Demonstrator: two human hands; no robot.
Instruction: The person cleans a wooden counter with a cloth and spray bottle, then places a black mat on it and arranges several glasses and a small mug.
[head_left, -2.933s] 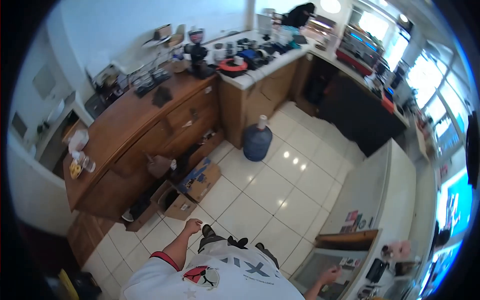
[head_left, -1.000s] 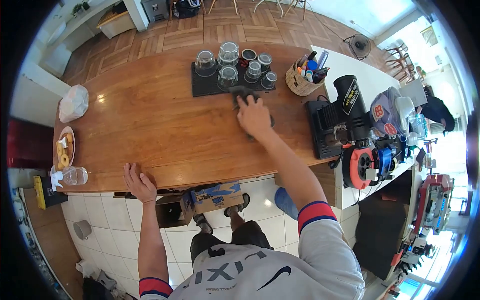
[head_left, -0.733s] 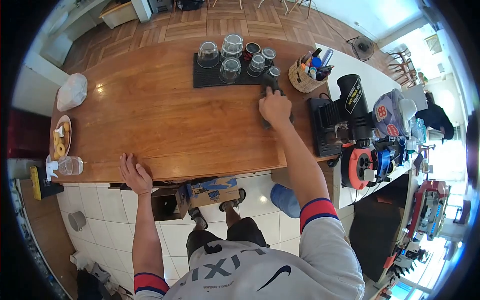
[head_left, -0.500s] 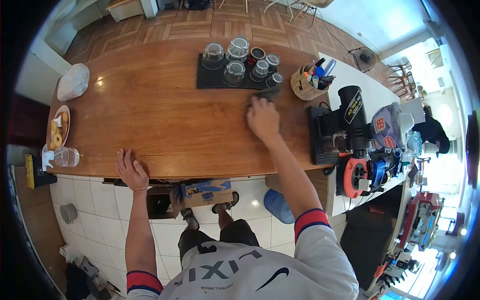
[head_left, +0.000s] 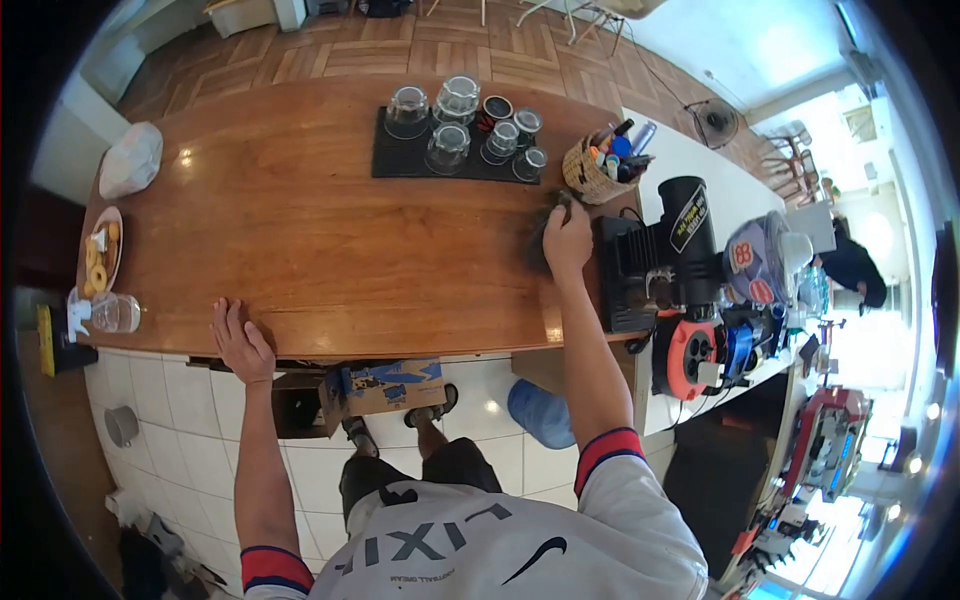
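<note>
My right hand (head_left: 568,238) is closed on a dark grey cloth (head_left: 540,243), which lies against the wooden tabletop (head_left: 300,230). It is just below the wicker basket of pens (head_left: 590,178) and left of the black coffee grinder (head_left: 685,235). Part of the cloth is hidden under my fingers. My left hand (head_left: 243,345) rests open at the table's near edge, fingers stretched out on the wood. Several upturned glasses (head_left: 448,146) stand on a black mat (head_left: 390,160) toward the far side.
On the left are a white plastic bag (head_left: 131,160), a plate of doughnuts (head_left: 115,240) and a spray bottle (head_left: 115,313). An orange cable reel (head_left: 682,355) sits right of the table. Below are a cardboard box (head_left: 393,388) and a blue water jug (head_left: 540,412).
My right hand has moved right and slightly toward me with the cloth, from below the mat to beside the grinder. My left hand keeps its place on the table edge. The view has shifted slightly.
</note>
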